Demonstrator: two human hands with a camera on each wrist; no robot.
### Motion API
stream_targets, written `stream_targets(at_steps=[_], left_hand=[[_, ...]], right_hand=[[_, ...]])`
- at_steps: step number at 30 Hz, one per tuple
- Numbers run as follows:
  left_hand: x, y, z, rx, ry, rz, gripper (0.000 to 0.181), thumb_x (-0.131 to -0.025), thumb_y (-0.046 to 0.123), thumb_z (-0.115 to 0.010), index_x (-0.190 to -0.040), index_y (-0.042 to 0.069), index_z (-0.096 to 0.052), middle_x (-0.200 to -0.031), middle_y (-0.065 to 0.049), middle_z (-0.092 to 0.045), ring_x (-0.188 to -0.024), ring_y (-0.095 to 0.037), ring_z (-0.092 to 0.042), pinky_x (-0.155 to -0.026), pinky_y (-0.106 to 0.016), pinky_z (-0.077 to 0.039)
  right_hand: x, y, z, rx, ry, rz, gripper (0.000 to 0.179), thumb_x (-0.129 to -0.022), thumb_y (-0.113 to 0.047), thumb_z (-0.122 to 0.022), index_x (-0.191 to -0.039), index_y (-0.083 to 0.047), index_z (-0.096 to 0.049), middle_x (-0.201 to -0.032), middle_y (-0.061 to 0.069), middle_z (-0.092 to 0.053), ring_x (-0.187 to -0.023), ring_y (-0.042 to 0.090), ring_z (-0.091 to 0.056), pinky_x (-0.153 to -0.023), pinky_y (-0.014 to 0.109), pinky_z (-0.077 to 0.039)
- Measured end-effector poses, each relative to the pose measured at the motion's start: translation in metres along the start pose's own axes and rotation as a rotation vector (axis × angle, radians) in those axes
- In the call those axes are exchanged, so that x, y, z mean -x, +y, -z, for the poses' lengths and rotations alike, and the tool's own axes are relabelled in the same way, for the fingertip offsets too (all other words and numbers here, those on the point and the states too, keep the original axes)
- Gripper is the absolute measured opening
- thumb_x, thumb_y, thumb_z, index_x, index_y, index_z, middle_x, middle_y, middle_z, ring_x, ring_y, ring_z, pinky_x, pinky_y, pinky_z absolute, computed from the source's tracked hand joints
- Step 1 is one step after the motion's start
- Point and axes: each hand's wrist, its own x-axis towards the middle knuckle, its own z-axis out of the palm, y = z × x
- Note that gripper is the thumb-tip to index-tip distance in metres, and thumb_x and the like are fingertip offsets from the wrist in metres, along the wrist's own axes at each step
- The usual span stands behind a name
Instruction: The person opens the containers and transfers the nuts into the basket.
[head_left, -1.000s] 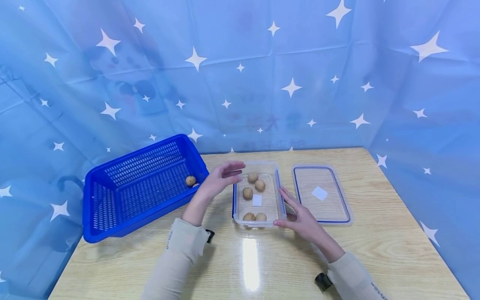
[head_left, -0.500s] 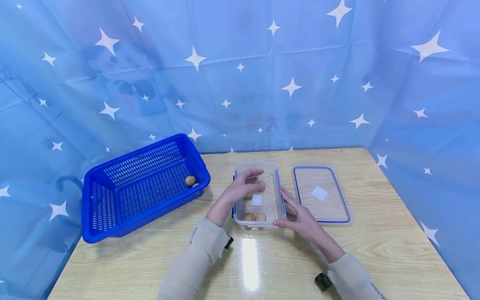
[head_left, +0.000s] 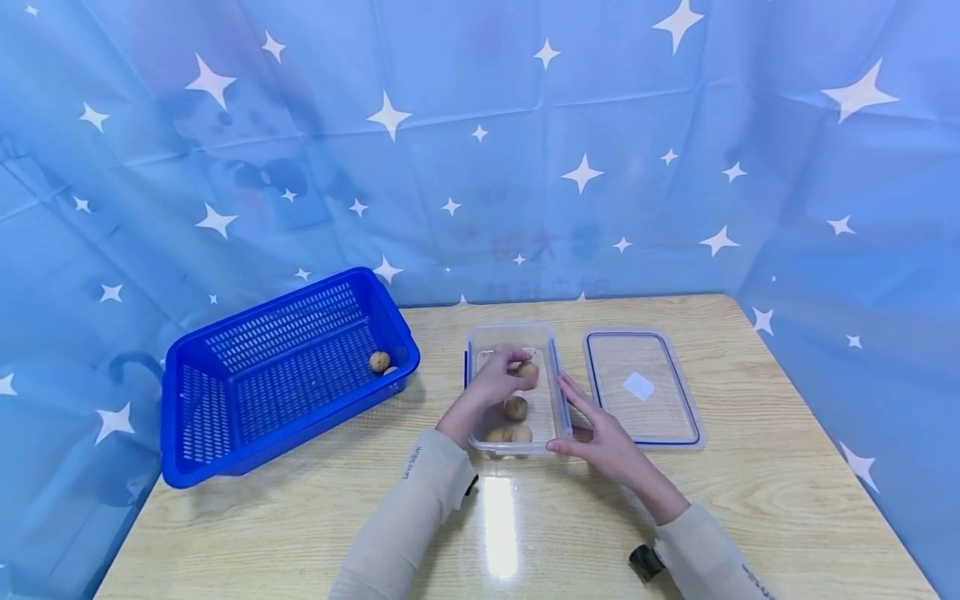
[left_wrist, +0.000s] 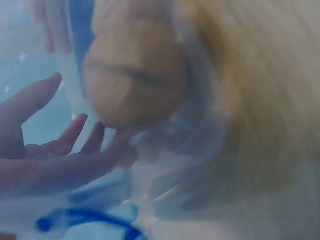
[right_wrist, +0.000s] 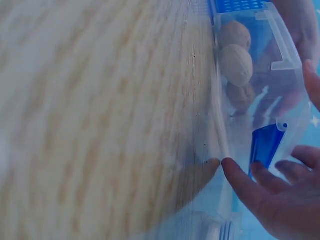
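Observation:
My left hand (head_left: 501, 379) reaches down into the clear plastic food container (head_left: 480, 337), its thumb and fingers pinching a walnut (head_left: 527, 369). Just in front of that hand lies another walnut (head_left: 515, 407). Two more walnuts (head_left: 510, 434) sit along the container's front wall. My right hand (head_left: 603, 437) steadies the container from the right, fingers straight along its side and thumb at the front corner. Through the clear wall, the right wrist view shows several walnuts (right_wrist: 236, 65) and a blue latch (right_wrist: 267, 145). A blurred walnut (left_wrist: 135, 75) fills the upper middle of the left wrist view.
To the right of the container lies its clear lid (head_left: 652, 421) with a blue seal and a white label (head_left: 639, 386). A blue slotted basket (head_left: 288, 292) stands at the left, with walnuts (head_left: 379, 362) in its right corner. A star-patterned curtain (head_left: 480, 200) hangs behind the table.
My left hand has moved right and down into the container and taken hold of a walnut. One walnut there has shifted toward the front, over the white label. My right hand has stayed put.

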Motion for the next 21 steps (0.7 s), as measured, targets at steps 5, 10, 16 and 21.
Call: stream_targets(at_steps=[5, 10, 16, 21], left_hand=[[-0.004, -0.004, -0.009, -0.003, -0.03, 0.019, 0.052, -0.09, 0.012, -0.072, -0.138, 0.003, -0.054, -0.14, -0.019, -0.058, -0.132, -0.034, -0.054, -0.111, -0.046, -0.045], [-0.006, -0.007, -0.013, -0.008, -0.06, 0.007, 0.05, -0.087, 0.009, -0.074, -0.133, 0.002, -0.057, -0.131, -0.016, -0.064, -0.124, -0.031, -0.06, -0.109, -0.041, -0.048], [-0.007, -0.008, -0.014, -0.063, -0.127, -0.009, 0.038, -0.087, 0.008, -0.075, -0.123, 0.004, -0.065, -0.123, -0.013, -0.067, -0.114, -0.027, -0.063, -0.103, -0.037, -0.051], [-0.008, -0.011, -0.014, -0.112, -0.158, -0.018, 0.028, -0.087, 0.01, -0.076, -0.114, 0.007, -0.07, -0.113, -0.008, -0.069, -0.1, -0.017, -0.062, -0.094, -0.03, -0.05]], right_hand=[[0.0, 0.0, 0.001, 0.027, 0.002, -0.01, 0.093, -0.088, -0.026, -0.077, -0.16, -0.014, -0.02, -0.168, 0.016, -0.007, -0.15, 0.049, -0.015, -0.104, 0.055, -0.049], [0.001, -0.001, 0.001, 0.049, 0.01, -0.023, 0.094, -0.087, -0.027, -0.077, -0.16, -0.015, -0.019, -0.168, 0.015, -0.008, -0.149, 0.049, -0.017, -0.105, 0.058, -0.046], [0.0, -0.001, 0.001, 0.052, 0.014, -0.025, 0.094, -0.086, -0.027, -0.078, -0.16, -0.015, -0.02, -0.168, 0.015, -0.009, -0.15, 0.049, -0.017, -0.108, 0.059, -0.042], [0.001, -0.001, 0.0, 0.046, 0.011, -0.026, 0.093, -0.087, -0.027, -0.077, -0.16, -0.014, -0.02, -0.168, 0.016, -0.008, -0.151, 0.048, -0.015, -0.108, 0.059, -0.043]])
